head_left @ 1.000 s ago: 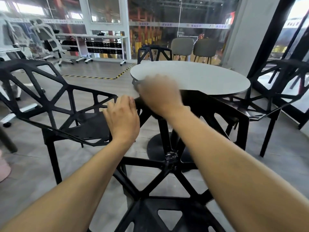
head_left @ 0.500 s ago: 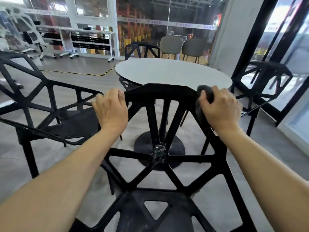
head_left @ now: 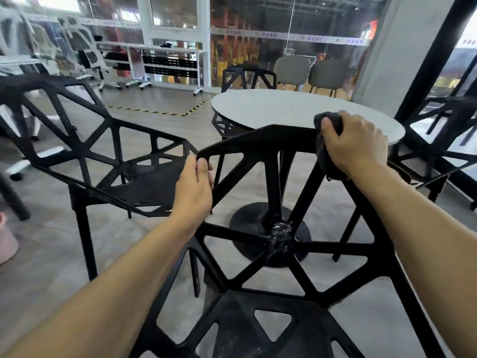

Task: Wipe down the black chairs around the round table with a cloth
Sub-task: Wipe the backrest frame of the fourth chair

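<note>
Both hands are on the nearest black chair (head_left: 271, 148): left hand (head_left: 193, 188) curled round its top-rail corner at 9 o'clock, right hand (head_left: 356, 143) gripping a dark cloth (head_left: 326, 151) over the corner at 2 o'clock, beside the round surface (head_left: 296, 109). I'd brace with the left and drag the cloth firmly down the strut, wrapping it around the edges. Another black chair (head_left: 85, 140) waits at 10 o'clock.

Four black chairs (head_left: 271, 192) – one round table (head_left: 296, 109), one cloth (head_left: 326, 148), two grey chairs (head_left: 291, 67), two hands (head_left: 193, 187).
</note>
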Action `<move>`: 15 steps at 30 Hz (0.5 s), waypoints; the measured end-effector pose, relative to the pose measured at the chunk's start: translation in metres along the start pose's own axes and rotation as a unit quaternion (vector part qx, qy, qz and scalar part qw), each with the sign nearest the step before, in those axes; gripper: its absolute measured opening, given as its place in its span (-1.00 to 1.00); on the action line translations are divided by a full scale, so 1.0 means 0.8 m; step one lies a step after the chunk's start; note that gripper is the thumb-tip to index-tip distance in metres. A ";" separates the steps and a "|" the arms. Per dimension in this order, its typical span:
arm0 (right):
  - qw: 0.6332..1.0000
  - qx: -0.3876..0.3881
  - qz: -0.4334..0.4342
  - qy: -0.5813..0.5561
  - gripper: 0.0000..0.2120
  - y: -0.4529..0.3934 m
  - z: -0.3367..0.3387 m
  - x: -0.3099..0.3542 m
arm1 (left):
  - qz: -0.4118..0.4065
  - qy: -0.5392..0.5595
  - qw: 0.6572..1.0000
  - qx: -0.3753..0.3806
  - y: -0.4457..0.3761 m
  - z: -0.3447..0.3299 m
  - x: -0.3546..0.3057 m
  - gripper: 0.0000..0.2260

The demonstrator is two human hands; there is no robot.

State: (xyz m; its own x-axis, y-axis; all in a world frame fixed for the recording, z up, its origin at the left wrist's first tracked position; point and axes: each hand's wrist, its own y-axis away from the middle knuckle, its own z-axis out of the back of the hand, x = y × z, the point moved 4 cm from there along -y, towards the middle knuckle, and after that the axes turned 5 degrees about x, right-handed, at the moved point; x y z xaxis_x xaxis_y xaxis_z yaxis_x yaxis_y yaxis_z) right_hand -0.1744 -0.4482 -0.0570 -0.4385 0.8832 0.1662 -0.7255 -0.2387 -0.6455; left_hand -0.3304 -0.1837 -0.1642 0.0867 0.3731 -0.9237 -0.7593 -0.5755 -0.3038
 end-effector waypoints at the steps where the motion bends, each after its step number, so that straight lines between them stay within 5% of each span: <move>1: 1.000 0.008 0.018 -0.003 -0.56 -0.008 -0.007 0.022 | 0.002 -0.008 1.000 0.000 -0.001 0.000 0.000 -0.71; 10: 0.956 0.045 0.288 -0.047 -0.55 0.036 -0.060 0.260 | 0.003 0.006 1.000 0.005 0.003 0.006 0.005 -0.78; 15: 0.938 0.019 0.344 -0.051 -0.56 0.049 -0.059 0.266 | 0.001 0.011 1.000 0.002 0.004 0.010 0.011 -0.76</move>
State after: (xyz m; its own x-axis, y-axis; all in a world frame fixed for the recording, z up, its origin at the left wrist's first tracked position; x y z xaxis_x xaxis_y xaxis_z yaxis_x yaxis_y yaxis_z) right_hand -0.2709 -0.2502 -0.0820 -0.8564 0.4728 -0.2073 -0.2709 -0.7534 -0.5991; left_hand -0.3373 -0.1765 -0.1711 0.0987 0.3557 -0.9294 -0.7620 -0.5736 -0.3005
